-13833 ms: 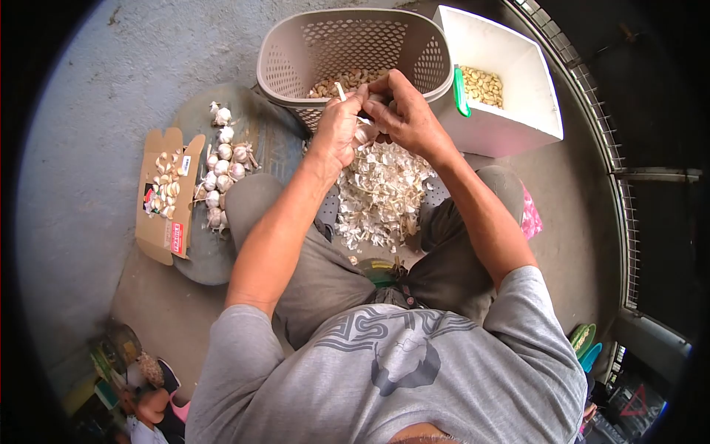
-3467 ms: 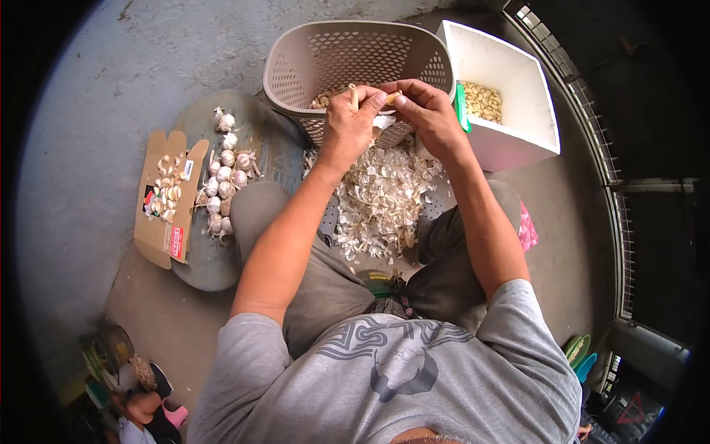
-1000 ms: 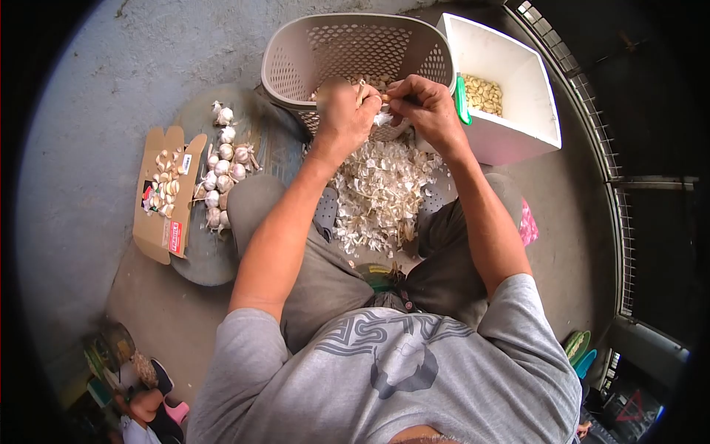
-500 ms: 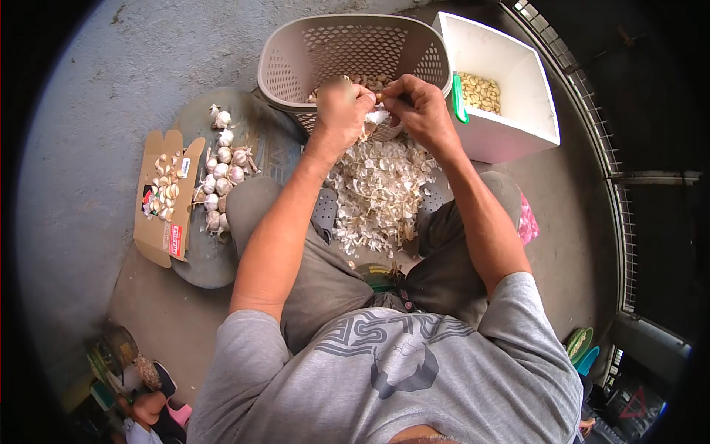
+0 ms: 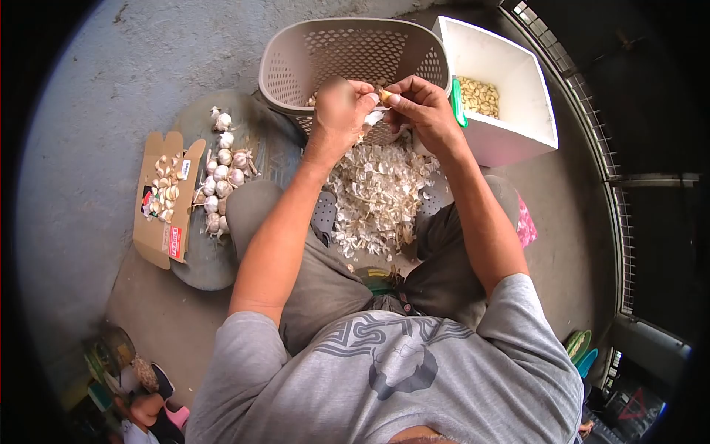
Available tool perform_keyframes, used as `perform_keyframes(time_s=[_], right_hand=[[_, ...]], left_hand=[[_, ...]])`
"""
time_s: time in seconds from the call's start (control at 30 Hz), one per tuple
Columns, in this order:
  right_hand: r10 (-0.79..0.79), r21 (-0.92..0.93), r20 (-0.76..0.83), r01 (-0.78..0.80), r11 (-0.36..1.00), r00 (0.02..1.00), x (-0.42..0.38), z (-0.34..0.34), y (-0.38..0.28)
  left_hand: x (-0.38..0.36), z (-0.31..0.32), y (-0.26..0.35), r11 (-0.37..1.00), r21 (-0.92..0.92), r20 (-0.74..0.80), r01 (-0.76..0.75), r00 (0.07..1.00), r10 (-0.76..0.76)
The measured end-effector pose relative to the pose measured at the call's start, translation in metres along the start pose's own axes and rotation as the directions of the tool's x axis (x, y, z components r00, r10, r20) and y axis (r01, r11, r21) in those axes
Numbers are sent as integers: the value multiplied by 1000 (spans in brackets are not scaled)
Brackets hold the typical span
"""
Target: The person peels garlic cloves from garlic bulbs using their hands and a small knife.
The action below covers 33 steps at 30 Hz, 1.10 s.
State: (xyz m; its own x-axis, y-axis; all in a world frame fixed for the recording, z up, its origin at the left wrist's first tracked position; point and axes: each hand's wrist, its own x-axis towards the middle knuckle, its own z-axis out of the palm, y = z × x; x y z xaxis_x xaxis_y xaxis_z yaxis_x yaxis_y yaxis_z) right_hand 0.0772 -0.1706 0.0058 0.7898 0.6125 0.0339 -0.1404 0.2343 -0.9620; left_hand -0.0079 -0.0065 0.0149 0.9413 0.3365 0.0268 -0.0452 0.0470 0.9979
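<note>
Over the front rim of the basket, my right hand (image 5: 425,111) pinches a yellowish garlic clove (image 5: 385,95) between thumb and fingers. Close against the clove's left end, my left hand (image 5: 342,111) is closed in a pinch; part of it is blurred, and what its fingertips hold is too small to make out. A white scrap of garlic skin (image 5: 373,118) shows just below the hands. Behind them stands the perforated grey-brown basket (image 5: 277,92), with cloves inside. A heap of garlic skins (image 5: 381,189) lies below, between my feet.
To the right, a white foam box (image 5: 510,137) holds peeled cloves (image 5: 479,98); a green tool handle (image 5: 458,102) is at its edge. Garlic bulbs (image 5: 222,172) and a cardboard box (image 5: 174,140) with cloves rest on a round grey surface (image 5: 200,270) at left. Another person's arm (image 5: 148,405) shows bottom left.
My fingertips have parted slightly, and the clove in my right hand now shows more plainly. The right hand has turned a little; the surroundings look the same.
</note>
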Motion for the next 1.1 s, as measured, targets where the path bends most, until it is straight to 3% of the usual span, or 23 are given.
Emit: perform_keyframes(time_s=[0.1, 0.2, 0.3, 0.4, 0.63, 0.8, 1.1], right_hand=[[-19, -116, 56, 26, 993, 998, 1, -2, 1], [-7, -84, 30, 10, 996, 1000, 1, 0, 1], [-40, -74, 27, 42, 996, 999, 3, -6, 0], [-29, -90, 1, 29, 995, 1000, 2, -7, -6], [-105, -321, 41, 112, 940, 994, -3, 0, -13], [-100, -310, 7, 97, 946, 995, -3, 2, -12], [-221, -496, 16, 200, 845, 975, -6, 12, -9]], left_hand=[[5, -3, -12, 977, 111, 106, -182, 980, 171], [6, -2, -13, 958, 163, 128, -237, 968, 218], [5, -6, -6, 966, 215, 149, -144, 982, 113], [5, -7, -6, 997, 32, 213, 77, 974, -82], [6, -4, -9, 1000, 28, 293, 3, 956, -11], [8, 0, -19, 994, -105, 247, -27, 968, 52], [1, 5, -8, 999, 33, 144, -16, 990, 11]])
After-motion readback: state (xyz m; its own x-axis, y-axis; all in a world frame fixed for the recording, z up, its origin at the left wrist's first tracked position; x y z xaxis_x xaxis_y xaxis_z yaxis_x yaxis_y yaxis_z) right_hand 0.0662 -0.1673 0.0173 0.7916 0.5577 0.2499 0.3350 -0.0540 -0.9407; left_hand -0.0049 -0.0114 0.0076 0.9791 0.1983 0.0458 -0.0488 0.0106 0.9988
